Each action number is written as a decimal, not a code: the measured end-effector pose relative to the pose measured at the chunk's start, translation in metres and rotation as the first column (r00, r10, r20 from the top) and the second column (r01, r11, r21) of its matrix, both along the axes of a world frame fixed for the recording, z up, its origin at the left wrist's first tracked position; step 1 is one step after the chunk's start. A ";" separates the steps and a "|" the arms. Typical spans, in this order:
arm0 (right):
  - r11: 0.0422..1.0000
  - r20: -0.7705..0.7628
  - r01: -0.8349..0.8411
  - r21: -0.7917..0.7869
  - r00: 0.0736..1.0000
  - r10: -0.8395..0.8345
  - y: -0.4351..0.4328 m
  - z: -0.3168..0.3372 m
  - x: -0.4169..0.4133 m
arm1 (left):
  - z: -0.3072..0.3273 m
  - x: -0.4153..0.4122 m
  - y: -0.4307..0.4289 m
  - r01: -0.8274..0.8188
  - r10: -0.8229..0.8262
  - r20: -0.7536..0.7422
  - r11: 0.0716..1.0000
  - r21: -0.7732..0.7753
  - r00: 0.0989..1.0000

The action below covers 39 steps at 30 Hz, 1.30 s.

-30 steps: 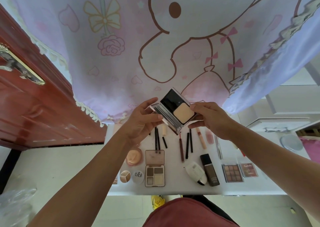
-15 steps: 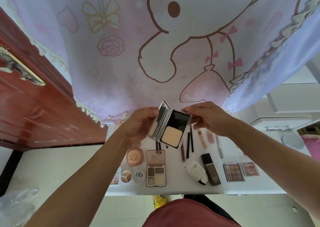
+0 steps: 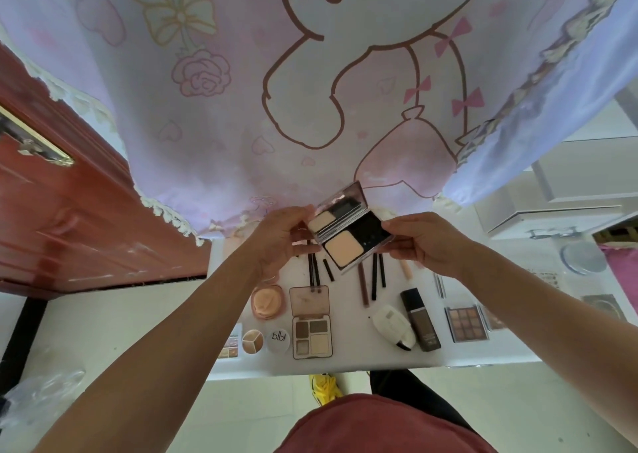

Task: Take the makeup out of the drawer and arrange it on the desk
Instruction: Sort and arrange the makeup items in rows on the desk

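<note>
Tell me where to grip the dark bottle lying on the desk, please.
Pinch the dark bottle across its long sides near the cap end, coming from above: it lies flat, and the white tube lies close against its other end.

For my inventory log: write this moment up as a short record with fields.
Held item: powder compact, lid open, in the air over the desk
Left hand: grip pinches the compact's left side
Right hand: grip pinches its right corner
On desk: four-pan eyeshadow palette, round pink compact, dark foundation bottle, white tube, nine-pan palette, pencils
</note>
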State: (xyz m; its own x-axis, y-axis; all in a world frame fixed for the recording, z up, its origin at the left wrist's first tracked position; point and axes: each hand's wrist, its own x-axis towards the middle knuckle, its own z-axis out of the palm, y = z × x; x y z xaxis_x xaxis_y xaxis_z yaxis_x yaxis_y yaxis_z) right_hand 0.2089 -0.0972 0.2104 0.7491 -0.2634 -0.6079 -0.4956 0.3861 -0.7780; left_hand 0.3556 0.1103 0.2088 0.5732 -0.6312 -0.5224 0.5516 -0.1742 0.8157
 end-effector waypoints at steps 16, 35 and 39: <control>0.952 -0.327 0.253 0.172 0.926 -0.187 0.041 -0.100 -0.084 | -0.076 -0.040 -0.006 0.290 -0.601 0.478 0.766 0.574 0.640; 0.775 -0.582 0.613 0.152 0.690 -0.431 0.104 -0.172 -0.099 | -0.122 -0.077 0.004 0.223 -0.773 0.497 0.605 0.765 0.395; 0.696 -0.593 0.704 0.138 0.622 -0.512 0.109 -0.174 -0.098 | -0.126 -0.081 0.002 0.206 -0.743 0.525 0.639 0.741 0.416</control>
State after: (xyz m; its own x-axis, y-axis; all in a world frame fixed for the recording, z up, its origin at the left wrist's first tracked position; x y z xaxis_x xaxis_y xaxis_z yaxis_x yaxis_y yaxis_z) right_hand 0.1111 0.0115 0.0369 0.0723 -0.2607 -0.9627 -0.3023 0.9141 -0.2702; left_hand 0.2749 0.1119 0.0828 0.5709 -0.7248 -0.3858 -0.5292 -0.6840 0.5020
